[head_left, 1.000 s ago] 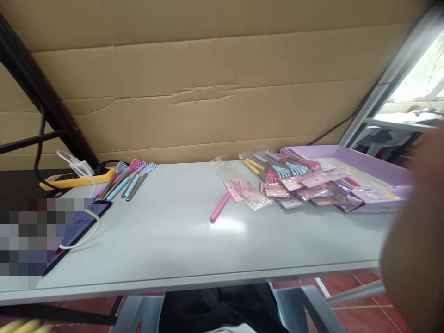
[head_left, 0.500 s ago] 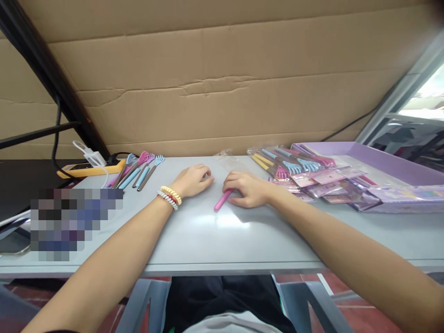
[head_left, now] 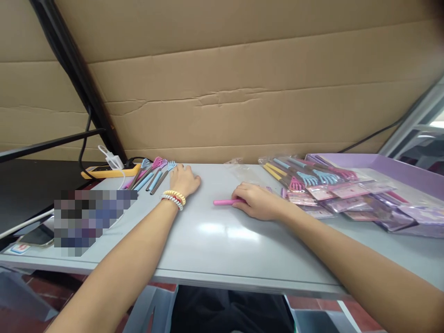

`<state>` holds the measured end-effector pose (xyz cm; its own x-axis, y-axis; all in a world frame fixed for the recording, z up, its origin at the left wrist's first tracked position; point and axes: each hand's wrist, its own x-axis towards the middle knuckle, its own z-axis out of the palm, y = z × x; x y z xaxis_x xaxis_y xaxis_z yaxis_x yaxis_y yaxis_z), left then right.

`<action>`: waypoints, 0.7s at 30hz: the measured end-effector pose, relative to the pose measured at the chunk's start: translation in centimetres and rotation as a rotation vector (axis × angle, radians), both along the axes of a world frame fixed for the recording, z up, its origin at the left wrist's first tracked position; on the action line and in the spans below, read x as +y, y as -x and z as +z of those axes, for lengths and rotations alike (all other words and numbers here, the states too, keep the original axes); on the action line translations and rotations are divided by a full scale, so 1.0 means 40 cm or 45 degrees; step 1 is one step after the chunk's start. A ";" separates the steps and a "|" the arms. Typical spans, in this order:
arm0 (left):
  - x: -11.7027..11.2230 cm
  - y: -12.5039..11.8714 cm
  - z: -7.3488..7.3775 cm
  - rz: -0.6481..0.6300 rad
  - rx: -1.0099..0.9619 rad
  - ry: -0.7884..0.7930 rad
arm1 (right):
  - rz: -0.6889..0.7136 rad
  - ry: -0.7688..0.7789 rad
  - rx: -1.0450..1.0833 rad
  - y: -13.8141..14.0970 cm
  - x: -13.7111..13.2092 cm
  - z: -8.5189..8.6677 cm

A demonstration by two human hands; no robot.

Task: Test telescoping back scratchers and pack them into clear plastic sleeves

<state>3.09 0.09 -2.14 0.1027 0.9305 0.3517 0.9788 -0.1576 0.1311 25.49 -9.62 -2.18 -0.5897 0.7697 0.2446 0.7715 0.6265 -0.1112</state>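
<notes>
My right hand [head_left: 255, 200] is closed around a pink back scratcher [head_left: 225, 202] on the table. Its smooth handle end sticks out to the left; the rest is hidden by the palm, and a bit of pinkish purple shows beyond the knuckles. Further left, my left hand [head_left: 183, 180], with coiled bands on the wrist, is on the tabletop with fingers forward and slightly apart, holding nothing. Right beside its fingers is a loose bunch of back scratchers [head_left: 156, 178] with blue and pink claw heads; whether they touch, I cannot tell.
Several bagged back scratchers [head_left: 305, 173] lie at the right, with pink packets [head_left: 347, 204] and a purple box [head_left: 364, 161]. A clear plastic bag [head_left: 244, 172] is at the back. Left are a yellow device [head_left: 114, 172], a white plug [head_left: 114, 160] and a phone [head_left: 37, 235]. Cardboard [head_left: 236, 101] stands behind.
My left hand has moved leftward and forward, up to the loose back scratchers. The pink back scratcher in my right hand has turned from slanted to nearly level across the view. The camera view has shifted.
</notes>
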 end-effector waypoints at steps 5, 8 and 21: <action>0.022 0.033 -0.004 0.339 0.015 0.088 | -0.020 0.012 -0.008 -0.004 -0.001 -0.001; 0.034 0.045 -0.007 0.403 -0.014 0.237 | -0.018 0.028 -0.023 0.000 -0.004 0.004; 0.014 0.031 0.001 -0.067 0.016 0.233 | -0.042 0.101 0.035 0.000 -0.014 0.013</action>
